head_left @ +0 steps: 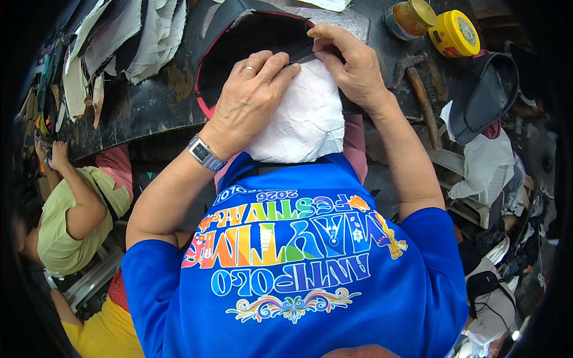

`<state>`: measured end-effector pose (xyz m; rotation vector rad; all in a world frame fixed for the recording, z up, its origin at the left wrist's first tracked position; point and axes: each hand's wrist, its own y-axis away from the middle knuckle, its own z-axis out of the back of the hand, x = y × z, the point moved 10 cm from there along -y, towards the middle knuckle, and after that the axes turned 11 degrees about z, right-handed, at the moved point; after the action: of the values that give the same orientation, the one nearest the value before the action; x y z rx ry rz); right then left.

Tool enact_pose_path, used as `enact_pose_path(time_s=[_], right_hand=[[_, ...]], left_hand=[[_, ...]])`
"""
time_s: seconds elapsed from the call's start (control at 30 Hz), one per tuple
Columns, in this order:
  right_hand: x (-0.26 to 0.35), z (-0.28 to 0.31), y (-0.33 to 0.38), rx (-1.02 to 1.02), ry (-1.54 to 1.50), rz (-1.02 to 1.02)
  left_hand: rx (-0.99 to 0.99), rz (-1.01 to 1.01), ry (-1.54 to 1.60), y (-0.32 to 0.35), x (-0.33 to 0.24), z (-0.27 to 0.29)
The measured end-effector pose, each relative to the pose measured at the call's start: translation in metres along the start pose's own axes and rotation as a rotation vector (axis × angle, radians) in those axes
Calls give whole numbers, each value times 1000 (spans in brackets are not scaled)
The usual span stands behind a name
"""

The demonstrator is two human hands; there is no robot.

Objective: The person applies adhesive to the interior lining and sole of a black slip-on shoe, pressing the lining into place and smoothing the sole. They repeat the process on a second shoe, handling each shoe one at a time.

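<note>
A black, hollow piece with a red edge (253, 42) lies open at the table's near side; its exact kind I cannot make out. From its near rim a wrinkled white cloth lining (307, 116) hangs down toward my lap. My left hand (250, 95), with a ring and a wristwatch, is closed with its bent fingers pressing the rim where black meets white. Farther right, my right hand (352, 68) pinches the same rim between thumb and fingers. The inside of the black piece is in shadow.
A wooden-handled hammer (421, 98) lies right of my right hand. Beyond it stand a glass jar (410, 21) and a yellow tub (453, 34). White and black sheet pieces (140, 42) pile up at the far left. A similar black piece (486, 92) sits at right. People (77, 215) sit at left.
</note>
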<state>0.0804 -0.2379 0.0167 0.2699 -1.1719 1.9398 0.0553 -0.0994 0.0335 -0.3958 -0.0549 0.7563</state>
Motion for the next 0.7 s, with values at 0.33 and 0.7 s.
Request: enact_pose_path(time_s=[0.33, 0.7], right_hand=[[5, 2, -1, -19, 71, 66], [11, 2, 2, -67, 117, 75]], left_hand=[[104, 156, 122, -32, 16, -11], [103, 335, 331, -31, 41, -23]])
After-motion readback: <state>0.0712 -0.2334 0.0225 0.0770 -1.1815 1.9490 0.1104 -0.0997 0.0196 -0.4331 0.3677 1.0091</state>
